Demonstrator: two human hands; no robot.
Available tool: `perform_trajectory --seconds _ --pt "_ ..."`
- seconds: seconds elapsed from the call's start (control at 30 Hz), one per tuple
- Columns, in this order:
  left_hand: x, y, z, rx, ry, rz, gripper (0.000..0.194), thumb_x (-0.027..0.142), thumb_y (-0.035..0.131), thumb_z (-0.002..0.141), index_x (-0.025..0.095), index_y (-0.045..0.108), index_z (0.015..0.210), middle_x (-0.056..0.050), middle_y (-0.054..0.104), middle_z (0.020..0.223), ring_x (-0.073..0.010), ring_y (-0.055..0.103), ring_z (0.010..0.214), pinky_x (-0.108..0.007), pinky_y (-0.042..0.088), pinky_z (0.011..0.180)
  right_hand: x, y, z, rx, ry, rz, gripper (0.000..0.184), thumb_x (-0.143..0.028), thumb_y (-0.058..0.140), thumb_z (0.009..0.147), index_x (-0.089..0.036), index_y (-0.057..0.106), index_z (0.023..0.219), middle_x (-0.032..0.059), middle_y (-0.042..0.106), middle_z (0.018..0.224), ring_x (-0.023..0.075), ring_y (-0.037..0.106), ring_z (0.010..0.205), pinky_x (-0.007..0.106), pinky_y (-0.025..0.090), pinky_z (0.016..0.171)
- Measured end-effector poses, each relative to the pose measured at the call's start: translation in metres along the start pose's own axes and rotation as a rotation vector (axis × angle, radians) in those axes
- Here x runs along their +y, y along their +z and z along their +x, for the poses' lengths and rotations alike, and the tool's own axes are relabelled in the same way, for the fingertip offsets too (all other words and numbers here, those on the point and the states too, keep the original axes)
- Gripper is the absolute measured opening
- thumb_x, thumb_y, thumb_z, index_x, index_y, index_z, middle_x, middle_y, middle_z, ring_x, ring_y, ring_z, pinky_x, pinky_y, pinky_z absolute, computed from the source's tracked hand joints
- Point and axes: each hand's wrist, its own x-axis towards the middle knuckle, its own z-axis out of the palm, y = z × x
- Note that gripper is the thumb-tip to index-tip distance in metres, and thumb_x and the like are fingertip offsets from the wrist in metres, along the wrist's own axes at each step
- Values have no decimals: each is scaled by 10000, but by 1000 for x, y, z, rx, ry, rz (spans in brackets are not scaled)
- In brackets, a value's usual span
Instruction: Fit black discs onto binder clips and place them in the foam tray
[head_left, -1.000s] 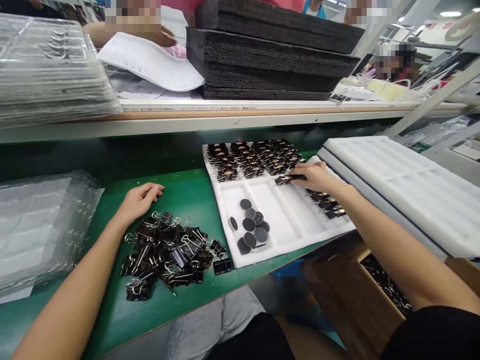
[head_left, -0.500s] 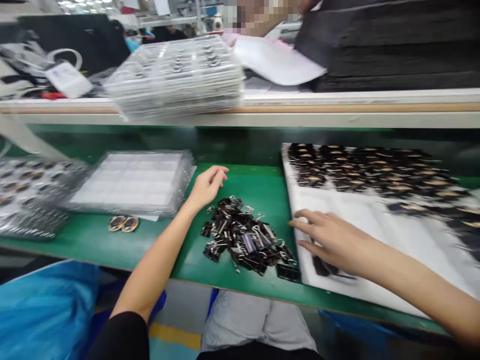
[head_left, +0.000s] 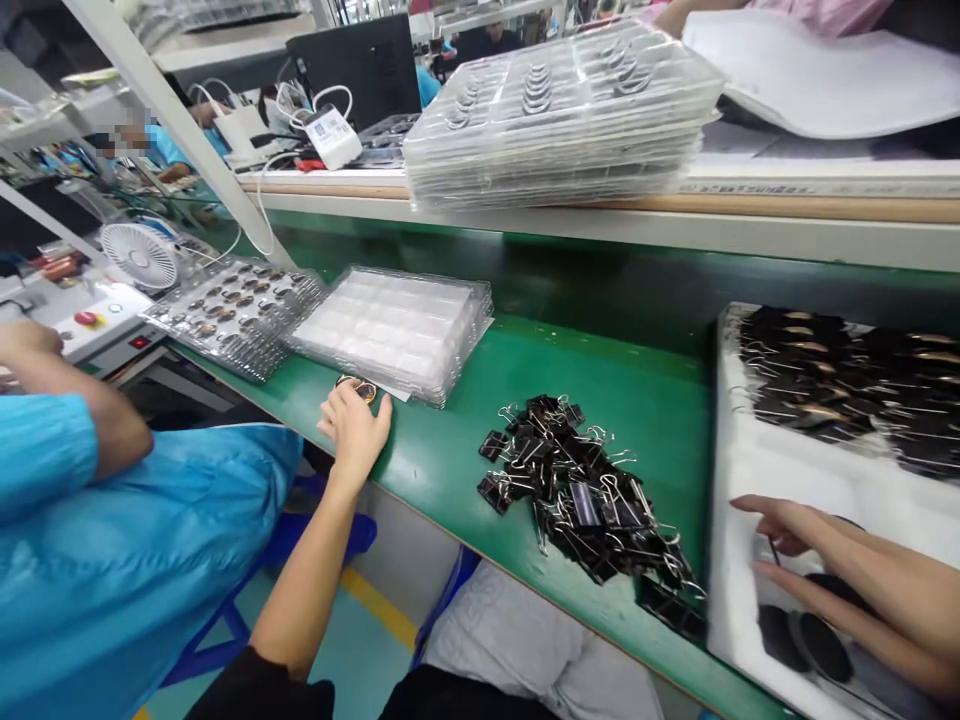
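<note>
My left hand reaches to the left along the green bench. Its fingers curl over small gold-and-black round parts lying at the front edge of a stack of clear blister trays. My right hand lies over the near part of a white foam tray, fingers stretched and apart, just above several dark round discs. A loose pile of black binder clips sits between my hands, touched by neither. Rows of black clipped parts fill the tray's far part.
A clear tray holding round parts lies left of the blister stack. More clear trays are stacked on the upper shelf. A co-worker's blue sleeve is close on my left, near a small fan.
The view has swung left. My left hand moved from beside the clip pile to the round parts by the blister trays. My right hand left the clipped rows and came to the discs.
</note>
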Motion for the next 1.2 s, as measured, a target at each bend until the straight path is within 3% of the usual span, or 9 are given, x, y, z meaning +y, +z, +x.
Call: perform_trajectory --seconds 0.1,0.27,0.4,0.5,0.6,0.7,0.83,0.97,1.2 --pt "5 0 2 -14 -1 -32 484 373 570 961 119 496 1366 -240 571 1331 -426 548 1246 -592 450 1009 -7 -19 -2 -122 14 69 460 -572 664 869 -486 599 1315 136 770 1097 339 771 848 457 637 648" --pt "-3 -7 -9 -14 130 -122 464 332 564 968 132 493 1380 -226 605 1354 -406 582 1254 -566 477 1021 -40 -51 -9 -5 14 94 256 -528 585 937 -477 653 1178 56 732 1219 275 750 787 368 624 537" --pt "5 -32 -40 -20 249 -204 430 360 562 978 180 506 1365 -177 700 1249 -408 639 1166 -587 497 980 -53 -65 -11 119 18 94 223 -442 562 956 -392 682 1138 51 757 1134 256 751 790 318 600 513" --pt "38 -57 -56 9 459 -385 446 385 624 959 230 511 1363 -138 693 1275 -363 652 1183 -563 486 1021 -59 -71 -3 132 26 84 238 -415 546 984 -319 680 1157 70 755 1130 251 749 863 346 633 664" --pt "102 -66 -41 -67 683 -641 448 334 656 951 245 506 1364 -115 672 1324 -286 662 1205 -493 489 1056 -73 -72 21 160 43 160 279 -407 556 976 -256 665 1185 97 752 1129 246 748 882 376 635 763" --pt "180 -37 -3 -295 820 -787 499 286 681 916 230 480 1370 -109 687 1314 -251 661 1203 -453 496 1048 -89 -66 61 187 82 281 254 -382 640 914 -239 677 1120 80 759 1079 229 749 880 381 627 847" --pt "252 35 34 -691 926 -812 564 270 743 817 233 485 1317 -75 749 1194 -227 691 1058 -383 527 926 -97 -47 121 207 182 334 138 -258 699 855 -210 700 984 52 757 919 194 722 818 324 596 788" --pt "264 82 34 -787 1102 -663 658 388 779 801 265 476 1372 -50 745 1276 -253 663 1145 -442 425 1048 -82 -22 164 171 302 335 145 -189 727 841 -182 709 985 38 742 896 146 685 702 270 549 680" --pt "256 87 30 -756 1151 -637 688 411 758 841 281 453 1444 -37 716 1347 -273 654 1175 -427 359 1038 -75 13 201 -1 512 663 183 -105 758 847 -166 607 930 -21 666 669 112 636 563 239 537 605"
